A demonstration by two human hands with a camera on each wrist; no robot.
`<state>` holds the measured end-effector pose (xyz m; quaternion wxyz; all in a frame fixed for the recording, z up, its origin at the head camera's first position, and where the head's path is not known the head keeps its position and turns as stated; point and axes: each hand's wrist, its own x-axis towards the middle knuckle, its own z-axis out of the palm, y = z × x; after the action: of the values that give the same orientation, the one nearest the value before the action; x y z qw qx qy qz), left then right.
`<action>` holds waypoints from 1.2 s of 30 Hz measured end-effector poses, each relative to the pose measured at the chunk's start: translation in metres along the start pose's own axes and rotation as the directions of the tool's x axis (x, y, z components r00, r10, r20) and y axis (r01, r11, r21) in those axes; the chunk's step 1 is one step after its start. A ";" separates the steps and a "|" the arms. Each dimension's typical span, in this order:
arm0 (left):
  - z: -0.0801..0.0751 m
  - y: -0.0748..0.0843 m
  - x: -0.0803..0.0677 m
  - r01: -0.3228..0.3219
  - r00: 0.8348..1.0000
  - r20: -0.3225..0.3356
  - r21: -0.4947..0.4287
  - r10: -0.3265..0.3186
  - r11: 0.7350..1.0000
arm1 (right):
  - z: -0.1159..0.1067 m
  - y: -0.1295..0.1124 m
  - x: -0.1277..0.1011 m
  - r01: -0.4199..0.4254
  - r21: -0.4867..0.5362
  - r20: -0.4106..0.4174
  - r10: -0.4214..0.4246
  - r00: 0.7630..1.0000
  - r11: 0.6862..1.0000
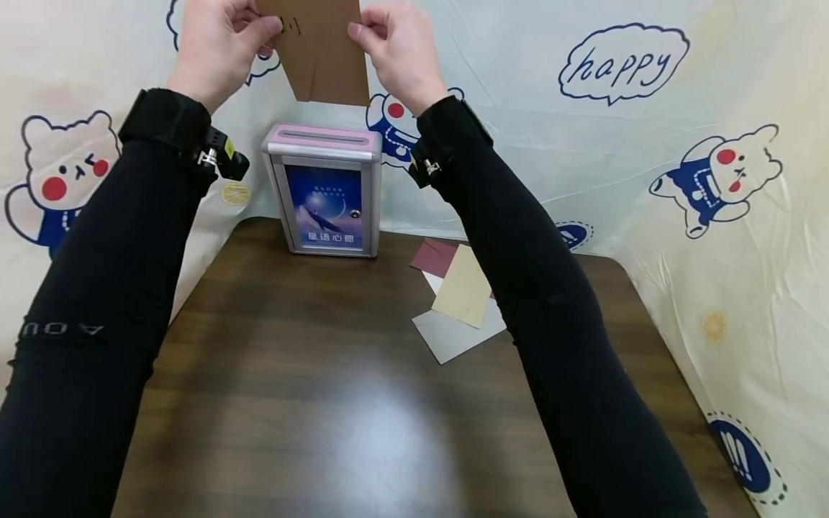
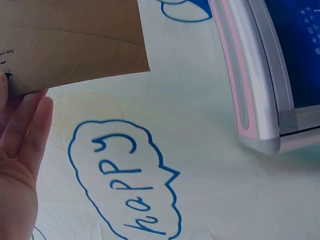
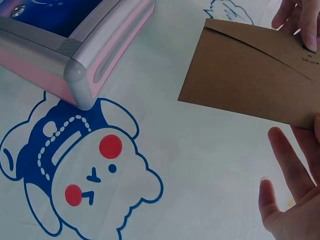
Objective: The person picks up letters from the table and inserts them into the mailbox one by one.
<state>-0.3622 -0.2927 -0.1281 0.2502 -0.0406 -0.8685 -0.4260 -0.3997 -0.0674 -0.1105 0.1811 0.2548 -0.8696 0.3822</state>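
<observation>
Both hands hold a brown paper envelope (image 1: 327, 54) upright, high above a small mailbox (image 1: 326, 191) with a pink slotted top and a blue front panel. My left hand (image 1: 223, 36) pinches the envelope's left edge and my right hand (image 1: 395, 39) pinches its right edge. The envelope (image 2: 70, 42) shows small handwriting in the left wrist view, with my left fingers (image 2: 25, 135) beside it. In the right wrist view the envelope (image 3: 250, 72) hangs beside the mailbox's slot (image 3: 117, 42), and my right fingers (image 3: 290, 170) reach up to its lower edge.
Several loose envelopes (image 1: 456, 302) in maroon, cream and grey lie on the dark wooden table (image 1: 311, 388) right of the mailbox. A cartoon-bear cloth (image 1: 648, 144) with a "happy" bubble hangs behind and around the table.
</observation>
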 end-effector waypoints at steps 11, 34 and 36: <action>0.021 -0.027 0.016 -0.047 0.999 0.023 0.071 0.045 0.996 | 0.029 0.030 0.003 -0.055 0.055 0.024 0.053 0.998 0.997; 0.060 -0.073 -0.005 -0.024 0.983 0.185 0.222 -0.018 0.975 | 0.076 0.080 -0.031 -0.184 -0.079 0.091 0.191 0.977 0.980; 0.061 -0.078 -0.009 -0.031 0.980 0.198 0.239 -0.017 0.971 | 0.081 0.081 -0.034 -0.190 -0.094 0.096 0.198 0.975 0.977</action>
<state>-0.4009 -0.2943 -0.2192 0.1668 -0.0556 -0.9342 -0.3105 -0.4294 -0.0710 -0.2260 0.1078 0.1804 -0.9140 0.3470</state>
